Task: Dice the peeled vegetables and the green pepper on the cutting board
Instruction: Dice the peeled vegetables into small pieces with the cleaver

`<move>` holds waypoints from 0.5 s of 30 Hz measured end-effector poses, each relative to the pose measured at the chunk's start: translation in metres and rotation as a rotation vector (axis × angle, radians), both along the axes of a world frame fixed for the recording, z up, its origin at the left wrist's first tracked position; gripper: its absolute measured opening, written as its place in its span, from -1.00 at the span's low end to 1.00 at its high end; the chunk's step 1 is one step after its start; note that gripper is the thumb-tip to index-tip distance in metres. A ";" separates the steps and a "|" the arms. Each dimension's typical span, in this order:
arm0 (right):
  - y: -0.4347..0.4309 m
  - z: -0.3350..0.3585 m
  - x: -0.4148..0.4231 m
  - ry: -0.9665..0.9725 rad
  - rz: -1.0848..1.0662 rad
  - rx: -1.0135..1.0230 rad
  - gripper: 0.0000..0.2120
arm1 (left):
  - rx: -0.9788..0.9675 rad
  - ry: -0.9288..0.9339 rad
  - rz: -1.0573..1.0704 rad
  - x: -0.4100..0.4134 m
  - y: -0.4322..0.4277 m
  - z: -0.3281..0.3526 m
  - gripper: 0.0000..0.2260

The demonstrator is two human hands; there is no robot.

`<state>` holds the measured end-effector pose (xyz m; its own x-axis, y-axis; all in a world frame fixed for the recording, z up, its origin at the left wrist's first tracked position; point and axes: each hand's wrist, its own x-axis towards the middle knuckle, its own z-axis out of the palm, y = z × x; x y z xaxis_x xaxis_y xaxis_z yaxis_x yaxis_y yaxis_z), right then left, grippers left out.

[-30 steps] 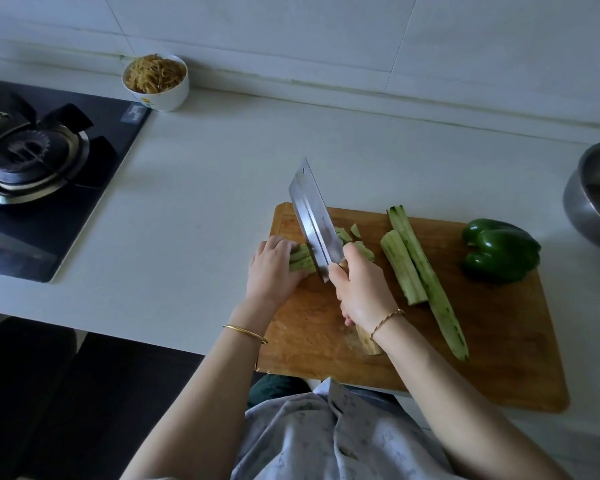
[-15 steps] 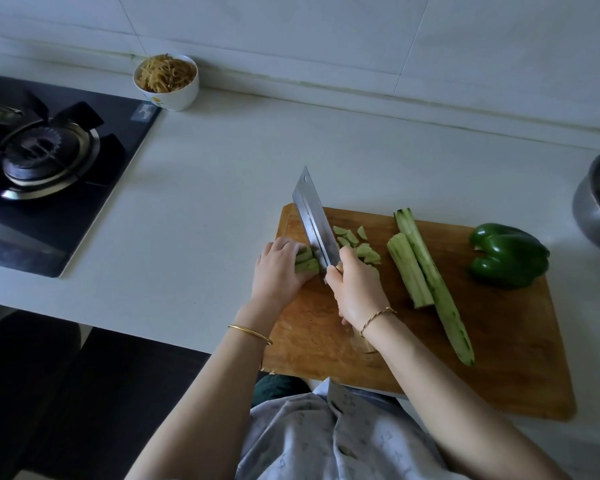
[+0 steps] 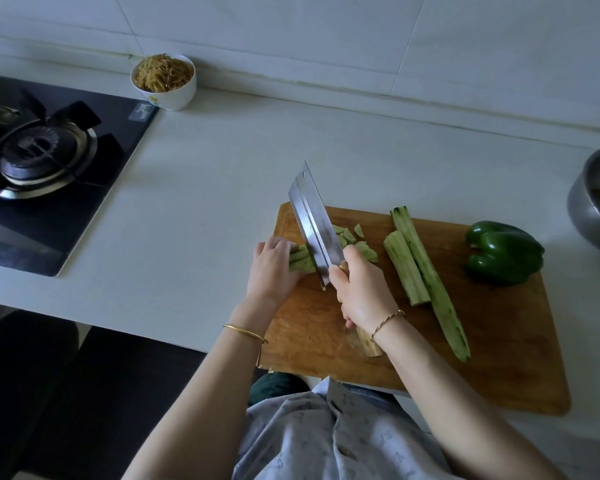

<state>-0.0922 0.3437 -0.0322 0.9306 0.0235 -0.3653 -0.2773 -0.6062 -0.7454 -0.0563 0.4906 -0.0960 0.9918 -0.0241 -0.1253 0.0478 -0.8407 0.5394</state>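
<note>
You're gripping the cleaver (image 3: 314, 225) in your right hand (image 3: 361, 289), left hand (image 3: 272, 268) clamping the strips (image 3: 300, 259) lying crosswise just left of it.

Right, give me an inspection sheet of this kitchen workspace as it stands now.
Surface: pale counter with a wooden cutting board near its front edge.
Job's things: cleaver set across green strips; diced pieces to the right of the blade; two long peeled pieces and a whole green pepper lie uncut on the board.
Clutter: white bowl of shredded food by the wall; metal bowl at the right edge.
Hands: left hand holds the strips; right hand grips the cleaver handle.
Cables: nothing seen.
Surroundings: gas stove on the left, tiled wall behind.
</note>
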 end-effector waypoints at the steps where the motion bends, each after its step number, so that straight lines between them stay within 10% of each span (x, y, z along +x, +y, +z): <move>1: 0.000 0.000 0.000 0.004 0.003 -0.007 -0.87 | -0.005 -0.001 0.001 0.000 0.000 0.000 -0.62; 15: 0.010 -0.010 0.005 0.005 0.008 -0.093 -0.88 | -0.011 0.017 -0.016 -0.002 0.001 0.006 -0.66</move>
<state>-0.0869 0.3542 -0.0423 0.9285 -0.0029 -0.3713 -0.2758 -0.6749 -0.6844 -0.0584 0.4915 -0.0900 0.9891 -0.0411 -0.1414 0.0436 -0.8353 0.5481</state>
